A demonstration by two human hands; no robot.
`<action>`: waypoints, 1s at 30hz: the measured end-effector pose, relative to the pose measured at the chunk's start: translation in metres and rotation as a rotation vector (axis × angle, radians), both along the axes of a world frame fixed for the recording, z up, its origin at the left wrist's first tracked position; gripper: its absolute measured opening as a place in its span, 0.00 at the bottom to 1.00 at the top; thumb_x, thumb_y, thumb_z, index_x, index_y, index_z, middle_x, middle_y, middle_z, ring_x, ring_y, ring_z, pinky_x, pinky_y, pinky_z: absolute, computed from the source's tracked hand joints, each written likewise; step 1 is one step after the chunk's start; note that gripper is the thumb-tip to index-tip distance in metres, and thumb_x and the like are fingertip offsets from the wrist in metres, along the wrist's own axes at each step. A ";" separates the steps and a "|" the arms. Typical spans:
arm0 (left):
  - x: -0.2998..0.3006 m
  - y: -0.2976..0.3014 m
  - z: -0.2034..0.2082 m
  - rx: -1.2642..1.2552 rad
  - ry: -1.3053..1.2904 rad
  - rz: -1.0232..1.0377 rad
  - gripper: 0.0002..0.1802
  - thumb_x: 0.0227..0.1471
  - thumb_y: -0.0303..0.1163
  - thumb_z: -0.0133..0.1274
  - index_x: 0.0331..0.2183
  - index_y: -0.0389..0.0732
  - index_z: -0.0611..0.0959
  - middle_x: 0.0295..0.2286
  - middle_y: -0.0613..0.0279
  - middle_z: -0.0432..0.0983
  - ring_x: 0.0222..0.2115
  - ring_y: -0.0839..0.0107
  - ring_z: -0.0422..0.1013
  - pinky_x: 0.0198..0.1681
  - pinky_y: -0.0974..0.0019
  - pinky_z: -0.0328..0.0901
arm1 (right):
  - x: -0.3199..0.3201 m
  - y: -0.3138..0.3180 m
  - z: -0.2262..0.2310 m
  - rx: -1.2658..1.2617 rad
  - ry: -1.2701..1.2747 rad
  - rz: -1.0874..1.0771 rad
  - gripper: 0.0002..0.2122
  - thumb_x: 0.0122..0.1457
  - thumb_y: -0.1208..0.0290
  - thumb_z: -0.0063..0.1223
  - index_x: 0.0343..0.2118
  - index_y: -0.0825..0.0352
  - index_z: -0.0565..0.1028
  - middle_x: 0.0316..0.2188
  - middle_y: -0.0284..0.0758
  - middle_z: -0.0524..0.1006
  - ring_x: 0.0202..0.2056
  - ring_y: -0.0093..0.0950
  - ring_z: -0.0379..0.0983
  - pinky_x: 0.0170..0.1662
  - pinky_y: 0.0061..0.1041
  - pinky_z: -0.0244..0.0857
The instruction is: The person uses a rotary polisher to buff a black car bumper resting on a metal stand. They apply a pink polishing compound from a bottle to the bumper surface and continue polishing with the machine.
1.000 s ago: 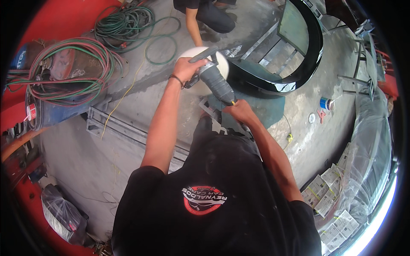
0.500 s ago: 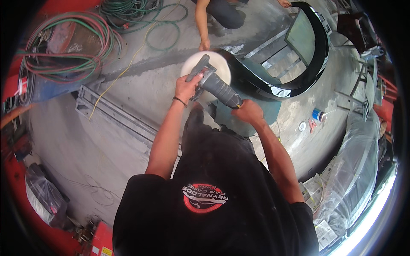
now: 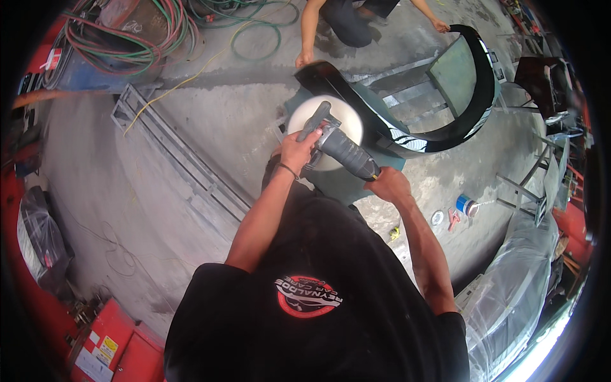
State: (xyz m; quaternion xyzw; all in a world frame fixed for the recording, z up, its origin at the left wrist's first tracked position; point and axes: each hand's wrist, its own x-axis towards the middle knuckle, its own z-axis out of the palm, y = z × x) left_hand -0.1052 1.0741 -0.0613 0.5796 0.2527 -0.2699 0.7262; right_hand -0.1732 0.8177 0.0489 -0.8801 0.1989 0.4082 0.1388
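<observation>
Both my hands hold a dark grey power polisher (image 3: 347,153) with a wide white round pad (image 3: 351,123). My left hand (image 3: 298,151) is wrapped round its front handle. At the rear end of the body, my right hand (image 3: 389,185) is closed round the grip. The pad overlaps the near edge of a glossy black curved car panel (image 3: 349,91); whether they touch I cannot tell. Another person's hand (image 3: 305,60) is at the panel's left end, and their other hand (image 3: 440,26) is at its far upper part.
Below the panel lies a green-grey surface (image 3: 344,186). Coiled red and green hoses (image 3: 149,48) lie at upper left, near a metal frame (image 3: 184,159) and a yellow cord (image 3: 168,90). A blue can (image 3: 466,205) stands right; plastic sheeting (image 3: 509,286) hangs beyond.
The polisher has come nearer to me and a little right, uncovering the panel's left end. Both hands keep their hold. The whole view has also shifted slightly.
</observation>
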 end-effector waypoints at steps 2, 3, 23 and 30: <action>-0.025 -0.018 0.000 -0.010 -0.005 0.016 0.23 0.56 0.45 0.71 0.24 0.39 0.80 0.18 0.69 0.70 0.12 0.81 0.63 0.14 0.69 0.55 | -0.019 -0.018 0.001 -0.010 0.013 0.019 0.25 0.46 0.53 0.71 0.42 0.68 0.86 0.39 0.48 0.86 0.44 0.46 0.84 0.50 0.42 0.76; -0.036 -0.028 0.011 0.023 -0.006 0.021 0.23 0.56 0.45 0.71 0.24 0.39 0.80 0.17 0.70 0.69 0.11 0.81 0.62 0.13 0.70 0.54 | -0.030 -0.027 0.001 -0.015 0.021 0.030 0.24 0.46 0.53 0.71 0.42 0.68 0.86 0.39 0.48 0.86 0.44 0.46 0.84 0.50 0.42 0.76; -0.094 -0.090 -0.006 -0.007 -0.079 -0.085 0.22 0.56 0.45 0.71 0.23 0.39 0.81 0.17 0.73 0.68 0.13 0.83 0.61 0.15 0.70 0.52 | -0.118 -0.083 -0.002 -0.017 0.011 -0.048 0.25 0.45 0.52 0.72 0.41 0.67 0.86 0.38 0.50 0.86 0.43 0.48 0.84 0.48 0.42 0.76; -0.035 -0.020 -0.010 0.031 -0.038 -0.056 0.22 0.55 0.45 0.72 0.24 0.40 0.80 0.17 0.71 0.69 0.12 0.82 0.61 0.14 0.70 0.53 | -0.053 -0.017 -0.011 0.007 -0.016 -0.029 0.24 0.45 0.53 0.70 0.41 0.68 0.86 0.39 0.51 0.86 0.44 0.48 0.84 0.49 0.43 0.77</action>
